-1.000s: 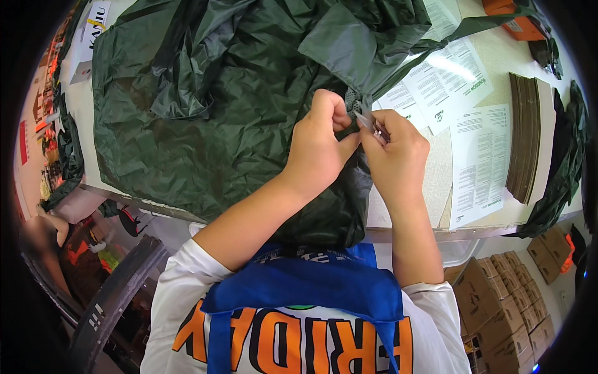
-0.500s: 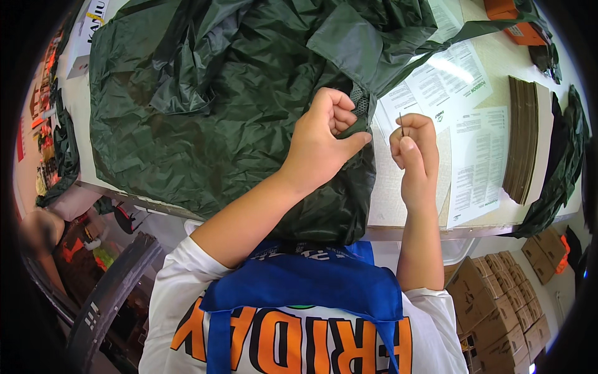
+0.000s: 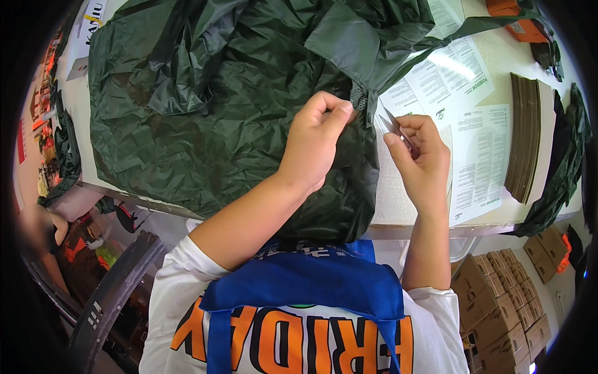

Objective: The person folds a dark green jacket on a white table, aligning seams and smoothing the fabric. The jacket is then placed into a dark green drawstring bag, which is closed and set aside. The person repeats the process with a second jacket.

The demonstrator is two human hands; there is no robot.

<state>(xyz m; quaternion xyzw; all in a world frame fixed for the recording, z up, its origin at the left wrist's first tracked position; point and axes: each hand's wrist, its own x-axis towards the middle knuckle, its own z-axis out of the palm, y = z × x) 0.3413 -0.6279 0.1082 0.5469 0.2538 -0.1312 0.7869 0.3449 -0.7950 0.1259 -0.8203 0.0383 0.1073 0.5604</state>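
Small snips [image 3: 408, 144] point up and left, just beside the green cloth [image 3: 205, 162]

The big, wrinkly cloth covers much of the table [image 3: 408, 215], from the upper left of the frame to the middle. Near the middle, a bit high up, it has a grey mesh patch [image 3: 357, 95] with little holes. The left hand [image 3: 317, 134] is right by that patch. Its thumb and pointing finger are pressed together, and they seem to pinch the cloth edge there. I cannot see just how much cloth is in the pinch.

The right hand [image 3: 420, 156] is to the right of the middle. It holds the snips between its thumb and bent fingers. The snips lie on a slant: the handle end is low and right, and the blades go up and left. The two tips look a little apart, and they sit close to the edge of the cloth, with a thin gap.

So the patch is up and left of the snips, and the left hand is the nearer hand. The way the blades point matters most here. White papers [image 3: 479, 165] lie past the right hand, on the right side.
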